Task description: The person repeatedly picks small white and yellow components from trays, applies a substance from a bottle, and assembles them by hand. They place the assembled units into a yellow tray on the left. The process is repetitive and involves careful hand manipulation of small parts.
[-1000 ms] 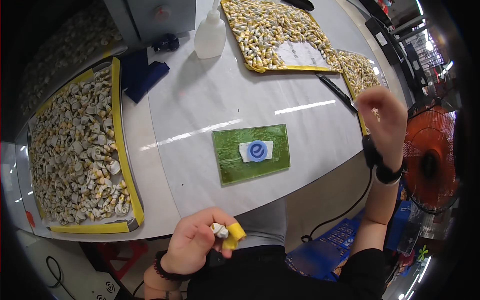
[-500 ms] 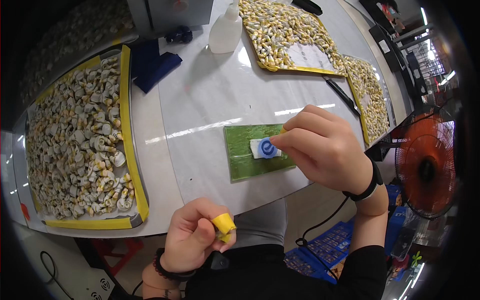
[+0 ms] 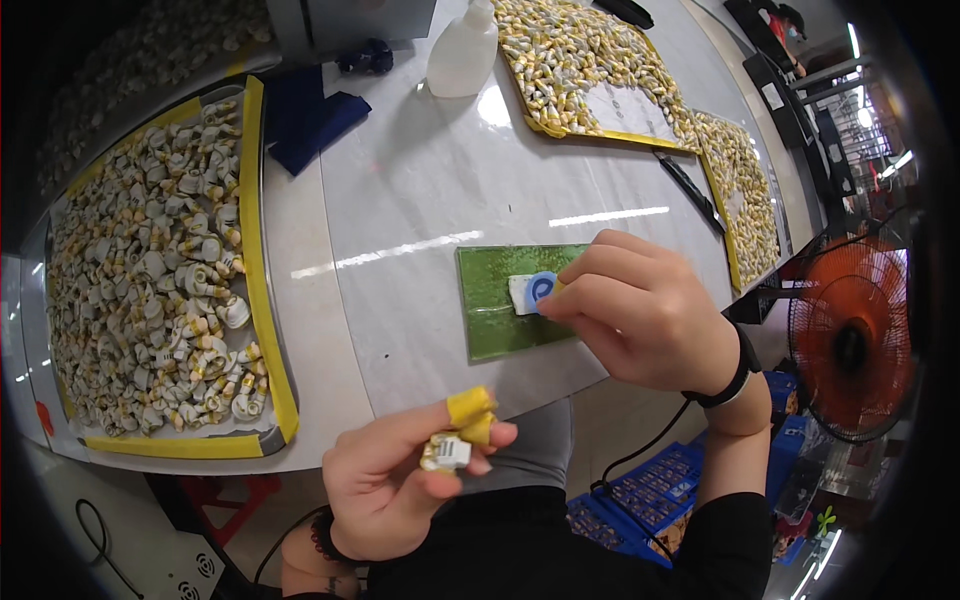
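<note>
My left hand is raised at the table's front edge, with yellow tape wrapped on its fingers. Between its fingertips sits a small white-and-yellow moulded figurine with dark lines on one face. My right hand pinches a small round blue disc marked with a darker blue curl. The disc is over the right part of a white rectangular pad, and I cannot tell whether they touch. Under the pad is a glossy green plate; my right hand hides its right end.
On the left a yellow-edged tray holds many white-and-yellow figurines. Two more trays of small pieces, one a yellow-edged tray, stand back right near a black knife. A translucent bottle, dark blue cloth and orange fan surround the table.
My left hand has risen slightly and its fingers have turned and unfolded, bringing the small figurine into view. My right hand keeps its pinch on the disc by the pad. The view has shifted slightly.
</note>
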Motion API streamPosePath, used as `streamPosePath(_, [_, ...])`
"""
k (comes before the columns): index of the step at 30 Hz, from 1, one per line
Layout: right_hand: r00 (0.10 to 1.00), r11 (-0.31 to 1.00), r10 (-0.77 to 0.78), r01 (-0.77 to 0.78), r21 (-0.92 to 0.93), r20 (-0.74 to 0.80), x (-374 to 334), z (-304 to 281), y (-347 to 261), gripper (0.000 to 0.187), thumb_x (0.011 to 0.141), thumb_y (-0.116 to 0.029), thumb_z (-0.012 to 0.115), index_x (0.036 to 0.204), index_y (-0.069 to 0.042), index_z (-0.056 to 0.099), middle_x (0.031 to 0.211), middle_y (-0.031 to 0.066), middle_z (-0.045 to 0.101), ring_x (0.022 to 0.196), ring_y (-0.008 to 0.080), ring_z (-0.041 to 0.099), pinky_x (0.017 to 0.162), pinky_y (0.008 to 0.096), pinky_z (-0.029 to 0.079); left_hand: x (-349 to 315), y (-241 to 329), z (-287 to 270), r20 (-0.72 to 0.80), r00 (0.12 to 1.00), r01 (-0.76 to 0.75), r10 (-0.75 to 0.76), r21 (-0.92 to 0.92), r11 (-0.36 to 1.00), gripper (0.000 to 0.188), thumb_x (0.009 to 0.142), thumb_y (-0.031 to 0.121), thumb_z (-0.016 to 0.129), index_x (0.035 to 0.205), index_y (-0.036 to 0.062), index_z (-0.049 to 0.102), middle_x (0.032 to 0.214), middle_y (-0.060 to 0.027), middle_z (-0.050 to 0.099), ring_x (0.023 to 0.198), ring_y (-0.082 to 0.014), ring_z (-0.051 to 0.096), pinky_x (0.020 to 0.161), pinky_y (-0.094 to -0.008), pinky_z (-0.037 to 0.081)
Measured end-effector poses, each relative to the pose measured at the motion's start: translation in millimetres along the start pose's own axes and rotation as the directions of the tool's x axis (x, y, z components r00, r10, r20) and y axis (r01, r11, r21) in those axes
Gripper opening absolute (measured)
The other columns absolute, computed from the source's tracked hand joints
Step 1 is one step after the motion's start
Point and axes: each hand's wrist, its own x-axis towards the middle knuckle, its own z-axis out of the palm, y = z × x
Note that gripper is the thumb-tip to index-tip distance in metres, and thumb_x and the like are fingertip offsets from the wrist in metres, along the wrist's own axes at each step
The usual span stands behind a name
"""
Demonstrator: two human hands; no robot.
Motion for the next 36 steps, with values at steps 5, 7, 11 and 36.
streamPosePath(5, [0.967,0.981,0.077,-0.030,0.194,-0.242,3,-7,-22,0.012,0.064,0.001,0.071,0.072,-0.006,0.064,0.068,0.0059,0.061,0.057,0.0194,0.057,0.052,0.0290,0.046,5,2,9,-0.003,0.997,0.076,-0.076,0.013,0.997,0.056,0.070,0.039,0.073,0.099,-0.0048,0.052,0.086,-0.0154,0.065,0.073,-0.0175,0.065,0.063,-0.0238,0.052])
streamPosePath(7, [0.959,0.943,0.044,0.054,0.329,-0.281,2,-9,-30,0.010,0.064,-0.001,0.071,0.069,-0.007,0.066,0.066,0.0055,0.062,0.054,0.0175,0.057,0.050,0.0269,0.046,5,-4,-5,0.210,0.972,0.151,-0.101,-0.235,0.960,0.040,0.077,0.019,0.072,0.101,-0.0051,0.051,0.100,-0.0168,0.064,0.091,-0.0214,0.065,0.079,-0.0284,0.052])
streamPosePath(11, [0.943,0.875,-0.046,0.198,0.441,-0.331,1,-1,-39,0.006,0.068,-0.001,0.069,0.073,-0.005,0.067,0.070,0.0068,0.063,0.057,0.0178,0.058,0.049,0.0249,0.047,12,-1,-9,0.380,0.848,0.494,-0.369,-0.318,0.809,0.042,0.079,0.028,0.070,0.102,-0.0027,0.052,0.095,-0.0151,0.065,0.081,-0.0164,0.065,0.068,-0.0226,0.051])
streamPosePath(36, [0.931,0.911,-0.169,0.273,0.309,-0.324,-6,6,-48,0.014,0.067,0.003,0.068,0.080,0.004,0.063,0.074,0.0107,0.060,0.060,0.0194,0.058,0.052,0.0256,0.048,12,-7,6,0.013,0.975,-0.221,0.223,0.197,0.955,0.032,0.066,0.007,0.081,0.090,-0.0004,0.061,0.081,-0.0091,0.067,0.070,-0.0108,0.062,0.061,-0.0220,0.047])
